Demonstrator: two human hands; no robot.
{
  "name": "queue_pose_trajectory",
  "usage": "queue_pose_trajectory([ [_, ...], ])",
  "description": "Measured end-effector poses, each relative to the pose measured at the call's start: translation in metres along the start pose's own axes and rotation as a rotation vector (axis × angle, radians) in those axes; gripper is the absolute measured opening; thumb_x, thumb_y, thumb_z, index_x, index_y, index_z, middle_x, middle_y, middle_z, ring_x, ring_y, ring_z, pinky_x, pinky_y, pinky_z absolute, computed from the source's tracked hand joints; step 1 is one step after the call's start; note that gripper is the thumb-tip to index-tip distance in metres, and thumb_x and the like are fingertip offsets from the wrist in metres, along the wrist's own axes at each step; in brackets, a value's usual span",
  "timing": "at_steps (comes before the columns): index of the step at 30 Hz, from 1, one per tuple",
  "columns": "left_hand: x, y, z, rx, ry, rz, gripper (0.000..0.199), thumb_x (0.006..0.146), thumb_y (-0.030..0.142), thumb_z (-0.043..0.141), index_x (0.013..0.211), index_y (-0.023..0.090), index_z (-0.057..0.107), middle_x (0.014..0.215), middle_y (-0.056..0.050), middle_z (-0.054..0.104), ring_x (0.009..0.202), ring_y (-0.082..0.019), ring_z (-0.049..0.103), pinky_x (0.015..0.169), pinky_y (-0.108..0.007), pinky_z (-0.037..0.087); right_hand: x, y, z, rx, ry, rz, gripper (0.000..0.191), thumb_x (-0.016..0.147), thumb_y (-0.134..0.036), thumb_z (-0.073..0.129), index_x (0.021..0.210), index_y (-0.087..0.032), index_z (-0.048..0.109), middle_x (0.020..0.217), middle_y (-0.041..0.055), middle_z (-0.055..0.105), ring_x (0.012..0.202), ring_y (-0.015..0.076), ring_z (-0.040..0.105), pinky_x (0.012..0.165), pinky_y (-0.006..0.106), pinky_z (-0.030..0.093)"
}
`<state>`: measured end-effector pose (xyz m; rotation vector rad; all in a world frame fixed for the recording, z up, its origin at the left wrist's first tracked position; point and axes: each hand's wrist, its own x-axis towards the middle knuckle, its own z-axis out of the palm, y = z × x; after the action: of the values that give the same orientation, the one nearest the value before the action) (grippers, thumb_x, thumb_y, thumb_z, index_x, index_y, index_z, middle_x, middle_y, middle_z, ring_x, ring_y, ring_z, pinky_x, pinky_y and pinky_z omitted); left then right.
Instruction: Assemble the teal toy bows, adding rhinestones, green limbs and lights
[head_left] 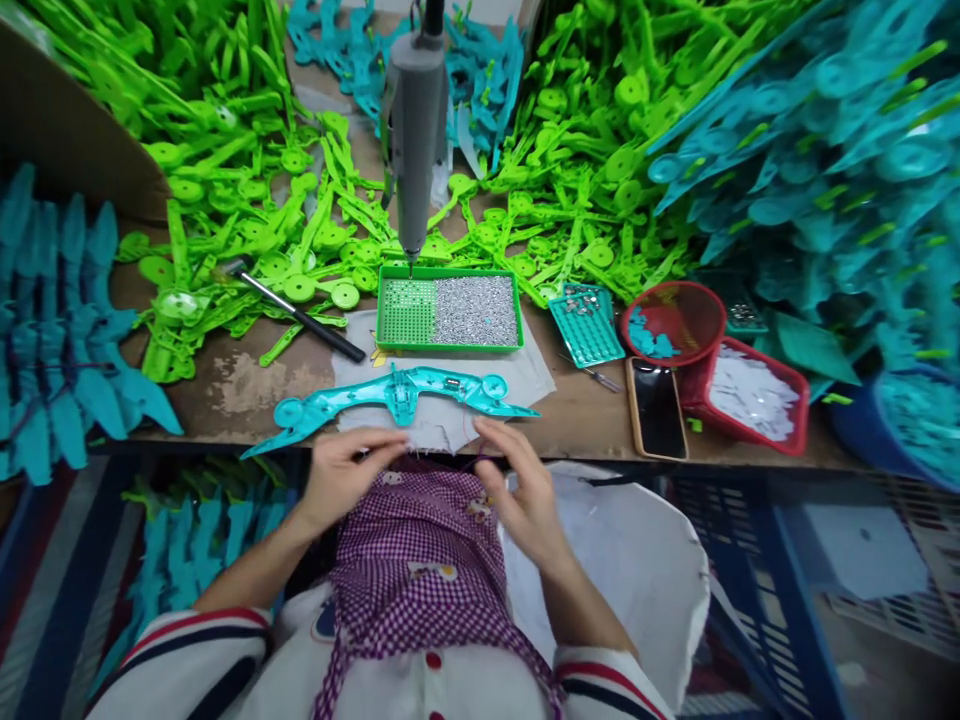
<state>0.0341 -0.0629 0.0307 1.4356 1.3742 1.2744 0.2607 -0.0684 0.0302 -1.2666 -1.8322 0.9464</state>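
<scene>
A turquoise plastic part (401, 393), long and arched with a round seat near each end, lies on a pale cloth at the table's front edge. Just below its middle, my left hand (349, 478) has thumb and forefinger pinched together; whatever is between them is too small to make out. My right hand (525, 492) is below the part's right end, with thumb and forefinger apart. A thin dark strand shows by its fingertips. Behind the part sits a green tray (450, 348) of small silvery screws, and a grey electric screwdriver (418, 140) hangs over its left half.
Bright green plastic parts (247, 120) heap across the back, with turquoise stacks (810, 130) at right. A black-handled hammer (300, 315) lies left. To the right are a teal tray (589, 335), a red round basket (675, 300), a phone (656, 410) and a red bin (799, 420).
</scene>
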Motion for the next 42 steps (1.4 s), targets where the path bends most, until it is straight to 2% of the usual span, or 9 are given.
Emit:
queue_pose_trajectory([
  [2, -0.009, 0.004, 0.011, -0.047, -0.108, 0.144, 0.016, 0.077, 0.016, 0.072, 0.086, 0.027, 0.079, 0.080, -0.002, 0.077, 0.070, -0.016, 0.072, 0.067, -0.026, 0.058, 0.009, -0.014, 0.016, 0.119, -0.161, -0.010, 0.050, 0.094, -0.043, 0.050, 0.140, -0.024, 0.044, 0.128, 0.0119, 0.062, 0.122, 0.0230, 0.057, 0.103, 0.043, 0.045],
  [4, -0.013, 0.004, 0.017, -0.079, -0.049, 0.204, 0.018, 0.078, 0.014, 0.071, 0.087, 0.028, 0.078, 0.080, -0.002, 0.077, 0.070, -0.017, 0.072, 0.067, -0.027, 0.058, 0.015, -0.021, 0.027, 0.250, -0.330, 0.068, 0.050, 0.094, -0.048, 0.048, 0.138, -0.023, 0.044, 0.106, 0.0077, 0.070, 0.099, 0.0196, 0.066, 0.088, 0.036, 0.053],
  [8, -0.012, -0.005, 0.014, -0.197, 0.044, -0.108, 0.006, 0.071, 0.027, 0.079, 0.075, 0.023, 0.077, 0.072, -0.003, 0.076, 0.067, -0.018, 0.070, 0.066, -0.029, 0.057, 0.021, -0.024, 0.019, 0.285, -0.303, 0.155, 0.031, 0.096, -0.046, 0.046, 0.102, -0.020, 0.062, 0.080, 0.0015, 0.068, 0.070, 0.0135, 0.062, 0.064, 0.025, 0.048],
  [11, -0.010, -0.014, 0.013, -0.440, 0.047, -0.401, 0.022, 0.066, 0.036, 0.083, 0.075, 0.019, 0.074, 0.071, -0.005, 0.074, 0.061, -0.015, 0.066, 0.063, -0.027, 0.055, 0.035, -0.018, 0.006, 0.097, -0.296, 0.010, 0.023, 0.096, -0.038, 0.049, 0.093, -0.022, 0.064, 0.083, 0.0024, 0.070, 0.074, 0.0143, 0.063, 0.069, 0.027, 0.047],
  [16, -0.007, -0.025, 0.012, -0.630, 0.087, -0.597, 0.046, 0.060, 0.024, 0.085, 0.103, 0.020, 0.069, 0.110, -0.007, 0.071, 0.093, -0.017, 0.067, 0.087, -0.030, 0.053, 0.078, 0.023, 0.016, -0.209, -0.098, -0.103, 0.024, 0.097, -0.034, 0.044, 0.092, -0.021, 0.064, 0.101, 0.0093, 0.072, 0.096, 0.0217, 0.064, 0.086, 0.037, 0.046],
  [25, 0.002, -0.036, 0.010, -0.847, 0.305, -0.871, 0.024, 0.072, 0.013, 0.067, 0.096, 0.016, 0.066, 0.116, -0.011, 0.069, 0.112, -0.020, 0.064, 0.098, -0.031, 0.050, 0.086, 0.068, 0.034, -0.168, -0.118, -0.155, 0.018, 0.097, -0.031, 0.045, 0.093, -0.022, 0.061, 0.115, 0.0107, 0.072, 0.120, 0.0238, 0.060, 0.101, 0.046, 0.040],
  [28, 0.007, -0.042, 0.015, -0.859, 0.335, -0.888, 0.008, 0.073, 0.017, 0.069, 0.080, 0.016, 0.064, 0.095, -0.008, 0.072, 0.098, -0.018, 0.068, 0.088, -0.029, 0.054, 0.083, 0.068, 0.030, -0.166, -0.122, -0.178, 0.019, 0.097, -0.032, 0.045, 0.092, -0.023, 0.061, 0.116, 0.0101, 0.072, 0.121, 0.0236, 0.060, 0.101, 0.047, 0.040],
  [32, 0.007, -0.047, 0.022, -0.750, 0.332, -0.790, 0.018, 0.066, 0.025, 0.078, 0.073, 0.015, 0.066, 0.077, -0.003, 0.072, 0.077, -0.017, 0.068, 0.075, -0.029, 0.054, 0.077, 0.067, 0.021, -0.211, -0.166, -0.234, 0.020, 0.098, -0.032, 0.043, 0.095, -0.023, 0.061, 0.117, 0.0094, 0.071, 0.122, 0.0236, 0.060, 0.103, 0.048, 0.038],
  [42, 0.007, -0.034, 0.026, -0.769, 0.254, -0.709, 0.022, 0.062, 0.031, 0.081, 0.070, 0.015, 0.069, 0.079, -0.003, 0.075, 0.085, -0.021, 0.070, 0.091, -0.040, 0.053, 0.073, 0.031, 0.007, -0.662, -0.286, -0.384, 0.026, 0.100, -0.026, 0.038, 0.097, -0.021, 0.063, 0.086, 0.0066, 0.067, 0.083, 0.0204, 0.055, 0.083, 0.035, 0.034],
])
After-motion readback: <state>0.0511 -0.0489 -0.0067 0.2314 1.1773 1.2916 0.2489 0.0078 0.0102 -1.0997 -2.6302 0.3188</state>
